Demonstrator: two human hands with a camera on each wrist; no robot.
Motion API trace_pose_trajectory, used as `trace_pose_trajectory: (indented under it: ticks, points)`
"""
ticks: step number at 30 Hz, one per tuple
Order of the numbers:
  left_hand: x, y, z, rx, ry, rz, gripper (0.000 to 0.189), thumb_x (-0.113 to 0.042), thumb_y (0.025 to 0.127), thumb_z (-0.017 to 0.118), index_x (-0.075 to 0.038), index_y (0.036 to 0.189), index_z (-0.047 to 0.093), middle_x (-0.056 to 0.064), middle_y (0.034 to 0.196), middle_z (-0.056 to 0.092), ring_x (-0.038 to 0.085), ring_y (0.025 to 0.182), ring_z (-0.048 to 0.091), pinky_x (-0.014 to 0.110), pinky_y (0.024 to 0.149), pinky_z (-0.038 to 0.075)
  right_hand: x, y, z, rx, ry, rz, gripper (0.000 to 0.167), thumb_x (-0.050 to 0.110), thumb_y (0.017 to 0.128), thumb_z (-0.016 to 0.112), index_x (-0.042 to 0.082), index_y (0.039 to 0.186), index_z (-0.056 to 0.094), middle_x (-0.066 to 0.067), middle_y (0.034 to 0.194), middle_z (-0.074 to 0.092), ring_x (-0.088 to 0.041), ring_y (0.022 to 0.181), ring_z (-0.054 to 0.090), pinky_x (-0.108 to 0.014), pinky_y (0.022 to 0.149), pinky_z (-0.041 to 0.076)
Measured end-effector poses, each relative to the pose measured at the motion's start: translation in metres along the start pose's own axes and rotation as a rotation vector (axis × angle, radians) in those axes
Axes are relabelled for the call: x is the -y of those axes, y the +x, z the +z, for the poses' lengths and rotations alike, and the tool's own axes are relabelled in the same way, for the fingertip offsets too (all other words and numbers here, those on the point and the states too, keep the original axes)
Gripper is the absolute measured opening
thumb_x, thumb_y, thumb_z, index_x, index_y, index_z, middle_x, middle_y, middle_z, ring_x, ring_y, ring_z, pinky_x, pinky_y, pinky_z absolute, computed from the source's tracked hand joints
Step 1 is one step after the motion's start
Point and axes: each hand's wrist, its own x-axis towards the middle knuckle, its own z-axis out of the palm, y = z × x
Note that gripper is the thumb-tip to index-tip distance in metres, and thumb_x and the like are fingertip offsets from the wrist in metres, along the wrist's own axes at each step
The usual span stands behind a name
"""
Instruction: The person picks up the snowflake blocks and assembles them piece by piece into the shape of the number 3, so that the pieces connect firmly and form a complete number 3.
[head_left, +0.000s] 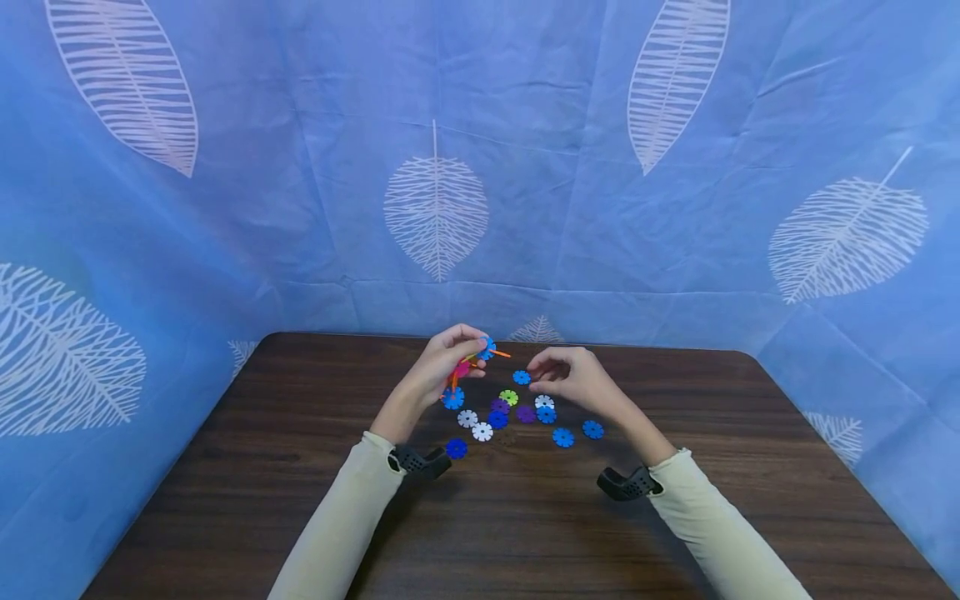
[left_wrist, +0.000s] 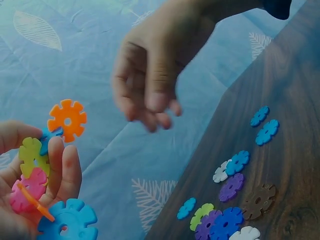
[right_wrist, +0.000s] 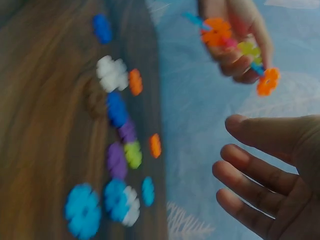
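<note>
Orange, blue, yellow-green and pink notched plastic discs form a chain (left_wrist: 37, 179), pinched by the left hand (head_left: 438, 363), its long axis running seven to one o'clock in the head view. At nine o'clock from the nearer right hand (head_left: 576, 380), its fingers loose and empty, a blue flower-shaped plastic disc (head_left: 522, 377) lies on the brown wood-grain table (head_left: 720, 417).

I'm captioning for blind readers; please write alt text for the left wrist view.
A left hand holds a chain of colourful notched discs; an empty right hand hangs before a blue leaf-print cloth. More discs lie on a dark wooden table.
</note>
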Motion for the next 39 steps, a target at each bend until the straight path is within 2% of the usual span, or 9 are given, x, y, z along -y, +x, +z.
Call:
trace_pose_trajectory:
  ticks: [6, 11, 20, 27, 33, 39]
  points:
    - [0.0, -0.001, -0.001, 0.013, 0.026, 0.006, 0.018, -0.017, 0.102, 0.063, -0.007, 0.117, 0.066, 0.005, 0.1, 0.065, 0.013, 0.078, 0.067, 0.03, 0.079, 0.063, -0.017, -0.016, -0.007, 0.142, -0.106, 0.008, 0.019, 0.004, 0.088, 0.078, 0.002, 0.107, 0.073, -0.015, 0.095, 0.073, -0.014, 0.082, 0.067, -0.025, 0.071, 0.057]
    - [-0.002, -0.001, -0.001, 0.024, 0.031, -0.001, 0.018, -0.016, 0.101, 0.065, -0.006, 0.116, 0.066, 0.002, 0.091, 0.067, 0.015, 0.077, 0.067, 0.027, 0.076, 0.062, -0.031, -0.025, -0.011, 0.246, -0.141, 0.012, 0.023, 0.003, 0.087, 0.079, -0.003, 0.108, 0.073, -0.016, 0.096, 0.073, -0.011, 0.081, 0.065, -0.024, 0.071, 0.057]
    - [-0.001, -0.001, 0.001, 0.03, 0.047, -0.019, 0.02, -0.016, 0.1, 0.066, -0.006, 0.117, 0.065, 0.003, 0.089, 0.067, 0.016, 0.076, 0.066, 0.029, 0.077, 0.062, -0.051, -0.033, -0.011, 0.372, -0.204, -0.027, 0.021, 0.007, 0.086, 0.08, 0.004, 0.106, 0.076, -0.01, 0.103, 0.07, -0.022, 0.089, 0.064, -0.024, 0.076, 0.055]
    - [0.001, -0.002, 0.002, 0.038, 0.033, -0.02, 0.019, -0.015, 0.101, 0.064, -0.006, 0.117, 0.066, 0.0, 0.091, 0.065, 0.014, 0.076, 0.065, 0.028, 0.076, 0.062, -0.057, -0.035, -0.008, 0.396, -0.222, -0.038, 0.021, 0.008, 0.088, 0.079, 0.004, 0.109, 0.076, -0.009, 0.1, 0.067, -0.021, 0.088, 0.061, -0.024, 0.075, 0.054]
    - [0.002, -0.002, 0.002, 0.033, 0.027, -0.017, 0.02, -0.014, 0.101, 0.064, -0.005, 0.118, 0.065, 0.0, 0.095, 0.065, 0.013, 0.077, 0.065, 0.028, 0.076, 0.062, -0.057, -0.033, -0.004, 0.39, -0.238, -0.043, 0.018, 0.008, 0.088, 0.079, 0.004, 0.106, 0.077, -0.007, 0.095, 0.065, -0.018, 0.085, 0.06, -0.024, 0.071, 0.052]
    - [0.002, -0.002, 0.001, 0.035, 0.049, -0.017, 0.026, -0.016, 0.102, 0.063, -0.002, 0.123, 0.063, 0.008, 0.102, 0.064, 0.013, 0.079, 0.066, 0.027, 0.078, 0.062, -0.057, -0.032, -0.002, 0.386, -0.209, 0.002, 0.015, 0.01, 0.086, 0.082, 0.008, 0.098, 0.074, -0.005, 0.091, 0.062, -0.014, 0.081, 0.056, -0.022, 0.068, 0.049]
